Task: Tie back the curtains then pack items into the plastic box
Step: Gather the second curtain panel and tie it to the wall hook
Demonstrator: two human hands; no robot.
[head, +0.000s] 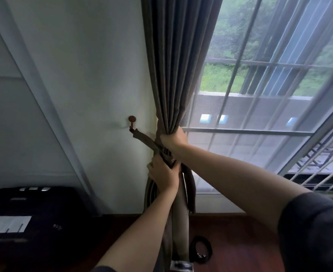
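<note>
You are getting all your light from the window (pixel 269 79), cool daylight that is hazing the green outside and leaving the room dim. The curtain (pixel 173 61) is standing dark against it. The wall (pixel 87 61) is fading to grey toward the left edge, and the hook (pixel 132 119) is throwing a faint shadow leftward. Straight lines are bowing near the frame's edges; the bars (pixel 240 131) at right are smearing with blur.

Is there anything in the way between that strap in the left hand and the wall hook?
Nothing visible. The strap runs from the left hand up to the hook across bare wall; the right hand grips the curtain just above.
</note>
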